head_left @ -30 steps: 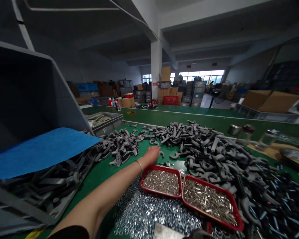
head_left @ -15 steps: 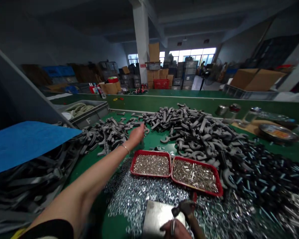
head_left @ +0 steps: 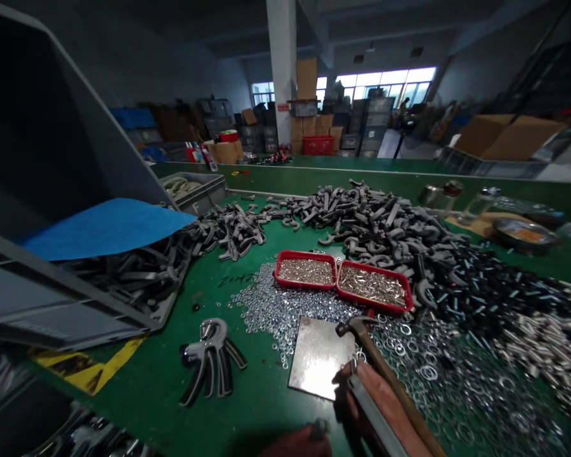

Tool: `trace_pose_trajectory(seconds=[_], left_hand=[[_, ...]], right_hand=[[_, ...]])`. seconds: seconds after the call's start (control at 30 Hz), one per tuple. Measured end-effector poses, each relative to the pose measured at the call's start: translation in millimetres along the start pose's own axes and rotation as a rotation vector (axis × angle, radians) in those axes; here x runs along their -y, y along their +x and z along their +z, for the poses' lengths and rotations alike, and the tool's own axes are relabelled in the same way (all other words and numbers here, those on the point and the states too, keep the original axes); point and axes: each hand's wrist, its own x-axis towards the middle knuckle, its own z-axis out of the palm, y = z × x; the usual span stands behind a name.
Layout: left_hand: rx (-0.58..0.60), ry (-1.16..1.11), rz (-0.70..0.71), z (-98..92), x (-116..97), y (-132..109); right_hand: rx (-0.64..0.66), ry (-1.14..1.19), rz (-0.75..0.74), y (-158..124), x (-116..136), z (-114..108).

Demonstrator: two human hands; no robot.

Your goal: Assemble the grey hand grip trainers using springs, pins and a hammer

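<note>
My right hand (head_left: 385,397) is closed around a long grey handle piece (head_left: 374,406), its end over the corner of a shiny metal plate (head_left: 316,352). A hammer (head_left: 385,368) with a wooden handle lies beside that hand, its head at the plate's edge. At the bottom edge, my left hand (head_left: 297,444) is dark, blurred and partly cut off. A small grey part (head_left: 320,430) shows at its fingers, its kind unclear. Several assembled hand grip exercisers (head_left: 212,355) with grey-black handles and a spring lie together to the left of the plate.
Two red trays (head_left: 306,285) of small metal pieces stand behind the plate. Loose nuts and washers (head_left: 266,304) surround them. Grey handle parts (head_left: 380,222) are heaped behind, with black parts and metal sleeves (head_left: 542,355) at right. A tilted grey crate (head_left: 95,317) stands left.
My left hand has come back from the grey parts pile to the bottom edge. My right hand now shows a long grey handle piece. The view has shifted, revealing the grip exercisers.
</note>
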Motion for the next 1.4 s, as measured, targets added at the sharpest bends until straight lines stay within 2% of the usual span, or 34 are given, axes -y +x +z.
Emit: trace_pose_trajectory(seconds=[0.07, 0.13, 0.23, 0.33, 0.43, 0.6, 0.77, 0.9, 1.0, 1.13, 1.27, 1.4], left_hand=[[-0.043, -0.148, 0.029, -5.7, -2.9, -7.7], [-0.151, -0.296, 0.012, -10.6, -15.1, -9.8], [-0.395, -0.326, -0.017, -9.4, -37.5, -5.1], [-0.505, -0.244, 0.030, -0.9, -54.6, 0.0], [-0.508, -0.212, 0.039, 7.0, -62.1, 0.4], [-0.462, -0.153, 0.074, 9.6, -61.6, -1.3], [-0.381, -0.054, 0.149, 10.6, -69.9, -5.8], [-0.364, 0.159, 0.260, 10.6, -84.2, -14.6], [-0.388, 0.247, 0.318, 10.1, -86.9, -16.8], [-0.398, 0.326, 0.327, 7.5, -76.7, -12.8], [-0.429, 0.482, 0.381, 0.1, -58.6, -9.3], [-0.522, 0.680, 0.529, -7.6, -43.2, -11.4]], right_hand=[[0.053, 0.019, 0.066, -8.2, -1.6, 4.2], [0.088, -0.057, 0.063, -12.2, 0.2, 11.9], [0.036, -0.406, -0.101, -16.4, 6.8, 24.3], [0.047, -0.703, -0.198, -22.8, 12.7, 31.3], [0.102, -0.862, -0.232, -28.6, 15.3, 32.3], [0.103, -0.980, -0.333, -31.1, 15.2, 29.8], [0.044, -0.962, -0.576, -37.0, 19.2, 27.5], [0.030, -0.966, -0.719, -42.5, 26.6, 27.1], [0.024, -0.973, -0.739, -42.0, 29.4, 28.5], [-0.043, -0.907, -0.718, -39.6, 25.5, 29.4], [0.057, -0.836, -0.607, -42.6, 18.0, 27.0], [0.104, -0.826, -0.526, -47.8, 12.5, 25.4]])
